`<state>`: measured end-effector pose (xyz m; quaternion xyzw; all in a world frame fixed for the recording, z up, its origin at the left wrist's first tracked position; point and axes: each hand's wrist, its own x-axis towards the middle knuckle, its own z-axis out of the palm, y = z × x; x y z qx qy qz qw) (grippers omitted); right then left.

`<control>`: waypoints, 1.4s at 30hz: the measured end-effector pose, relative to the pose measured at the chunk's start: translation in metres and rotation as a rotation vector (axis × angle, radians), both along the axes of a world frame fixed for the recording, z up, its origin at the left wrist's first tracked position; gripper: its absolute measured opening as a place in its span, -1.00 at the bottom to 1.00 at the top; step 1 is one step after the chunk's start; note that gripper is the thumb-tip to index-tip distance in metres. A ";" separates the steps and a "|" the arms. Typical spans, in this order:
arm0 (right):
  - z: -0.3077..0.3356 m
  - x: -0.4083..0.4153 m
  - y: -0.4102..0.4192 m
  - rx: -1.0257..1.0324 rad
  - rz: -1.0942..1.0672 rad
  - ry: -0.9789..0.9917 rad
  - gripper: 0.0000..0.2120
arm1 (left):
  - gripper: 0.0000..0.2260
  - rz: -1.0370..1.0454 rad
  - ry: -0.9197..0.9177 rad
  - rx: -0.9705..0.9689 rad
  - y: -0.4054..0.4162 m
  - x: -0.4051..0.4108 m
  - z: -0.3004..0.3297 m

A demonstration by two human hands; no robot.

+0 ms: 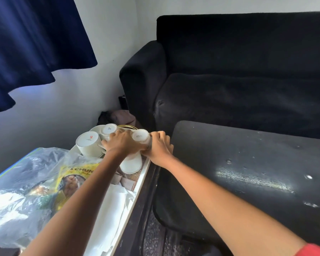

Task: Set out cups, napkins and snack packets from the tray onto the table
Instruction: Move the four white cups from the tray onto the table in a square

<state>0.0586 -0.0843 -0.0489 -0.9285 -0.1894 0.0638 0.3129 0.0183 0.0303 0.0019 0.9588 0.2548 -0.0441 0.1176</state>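
While both arms reach over the tray [137, 183], the right hand [160, 145] curls round the side of an upturned white cup [141, 138] at the tray's far corner, and the left hand [124, 143] closes over the same cup from the other side. Nearer the camera than that cup, against the tray's right rim, a second cup [131, 163] stands base up beneath the left wrist. Two more inverted cups [89, 144] [109, 131] sit at the tray's far end, one on a white saucer [96, 129]. White napkins [116, 206] lie in the tray's near half; snack packets [33, 185] in clear plastic cover its left side. Right of the tray, across a narrow gap, stands the dark bench [248, 174], a black sofa [238, 71] beyond it.
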 end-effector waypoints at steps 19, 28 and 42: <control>0.054 -0.011 -0.044 0.818 -0.139 0.409 -0.46 | -0.40 -0.074 -0.551 -0.206 -0.045 -0.014 0.026; 0.074 -0.029 -0.097 1.009 -0.299 0.882 -0.54 | -0.49 -0.245 -0.800 -0.222 -0.098 -0.042 0.029; 0.045 -0.063 -0.196 1.254 -0.262 0.888 -0.65 | -0.70 -0.159 -0.702 -0.798 -0.170 -0.082 0.008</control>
